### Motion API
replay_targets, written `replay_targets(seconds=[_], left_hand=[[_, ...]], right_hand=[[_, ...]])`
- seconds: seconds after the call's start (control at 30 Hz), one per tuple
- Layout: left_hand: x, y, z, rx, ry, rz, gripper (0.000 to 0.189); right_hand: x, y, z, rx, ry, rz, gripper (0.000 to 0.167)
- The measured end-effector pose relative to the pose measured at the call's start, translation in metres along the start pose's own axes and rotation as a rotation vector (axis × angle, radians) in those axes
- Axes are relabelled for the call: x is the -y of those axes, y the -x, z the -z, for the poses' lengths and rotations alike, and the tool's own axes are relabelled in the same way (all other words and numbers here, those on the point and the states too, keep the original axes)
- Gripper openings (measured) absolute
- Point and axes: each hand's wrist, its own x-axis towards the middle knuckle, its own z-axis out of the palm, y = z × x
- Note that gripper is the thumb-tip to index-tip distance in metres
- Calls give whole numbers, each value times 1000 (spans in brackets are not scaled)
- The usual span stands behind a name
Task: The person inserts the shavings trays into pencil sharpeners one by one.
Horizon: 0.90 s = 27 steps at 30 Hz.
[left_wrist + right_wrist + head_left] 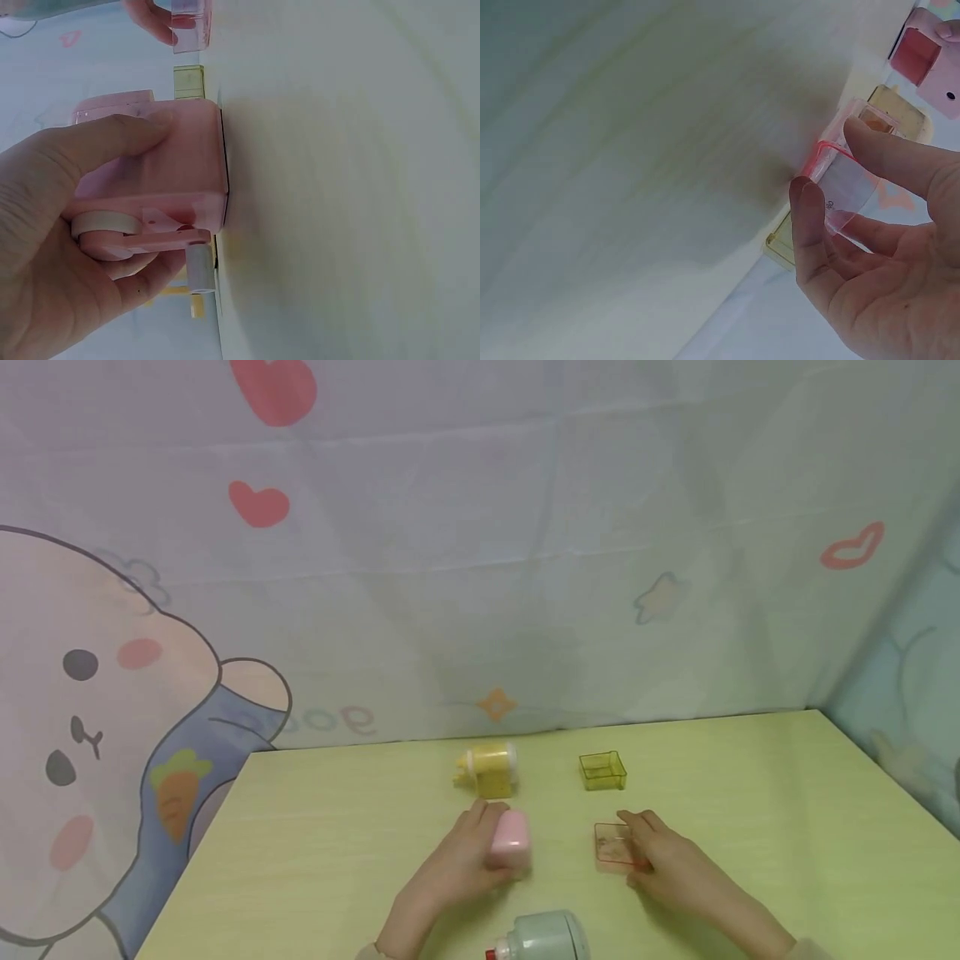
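My left hand (467, 857) grips a pink hand-crank pencil sharpener (513, 838). In the left wrist view the thumb lies on the sharpener's side (176, 172), above its crank with a pale grey handle (199, 268). A rectangular opening (916, 58) in the pink body shows in the right wrist view. To the right, my right hand (678, 867) pinches a clear pink shavings drawer (617, 845) between thumb and fingers. Drawer and sharpener are apart. Part of the drawer's right end is hidden behind the fingers in the head view.
A yellow pencil sharpener (492, 763) lies behind the pink one. Right of it stands a clear yellow drawer (603, 773). At the near edge of view is a grey-green sharpener (546, 937), partly cut off. A printed cloth (450, 635) hangs behind the table (322, 835).
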Motion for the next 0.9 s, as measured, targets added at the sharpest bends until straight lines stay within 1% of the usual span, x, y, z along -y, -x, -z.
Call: replay_targets(seconds=[0.13,0.43,0.63,0.8,0.9], left_hand=[[-1,-1,1,10,10,4,65],[-1,-4,4,31,-5,5,63],[-3,-4,5,26,8,-7,63],[-4,-3,6,36,23,14,64],[-4,-3,6,40,33,16,63]], right_hand=[[-1,-1,0,9,-15,-5,67],[-1,-5,-2,24,-18,-21,55],[1,-5,-2,12,12,-24,54],[4,-7,-1,12,42,-33,54],[6,-7,-1,19,61,-30,54]])
